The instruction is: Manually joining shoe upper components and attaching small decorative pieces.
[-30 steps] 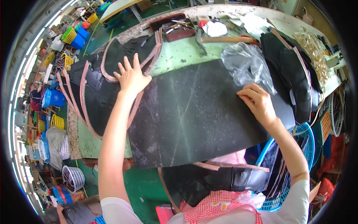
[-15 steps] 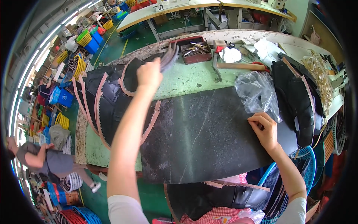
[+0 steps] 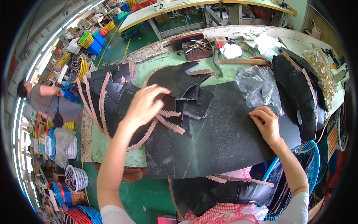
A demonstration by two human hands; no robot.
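Observation:
My left hand [image 3: 146,106] is above the left part of the worktable, fingers apart and bent, just over several black leather pieces. Beyond its fingertips lies a black leather piece [image 3: 173,79] with a pale pinkish zigzag-cut edge, folded over and partly resting on a dark board [image 3: 212,138]. Other black pieces [image 3: 115,100] with the same toothed edging overlap to its left. My right hand [image 3: 266,125] hovers at the board's right side, below a crumpled clear plastic bag [image 3: 259,87]. Its thumb and forefinger are pinched together; whatever is between them is too small to make out.
A tool box [image 3: 197,49], a wooden-handled hammer [image 3: 242,62] and white crumpled paper [image 3: 268,45] lie along the back. More black pieces [image 3: 298,97] stack at the right. A blue basket [image 3: 311,160] and black leather pieces [image 3: 223,192] sit below the front edge. A person [image 3: 52,99] stands far left.
My left hand has come down and nearer, its fingers now apart. The black leather piece it had raised at the back now lies across the board's left side. My right hand stays pinched in place.

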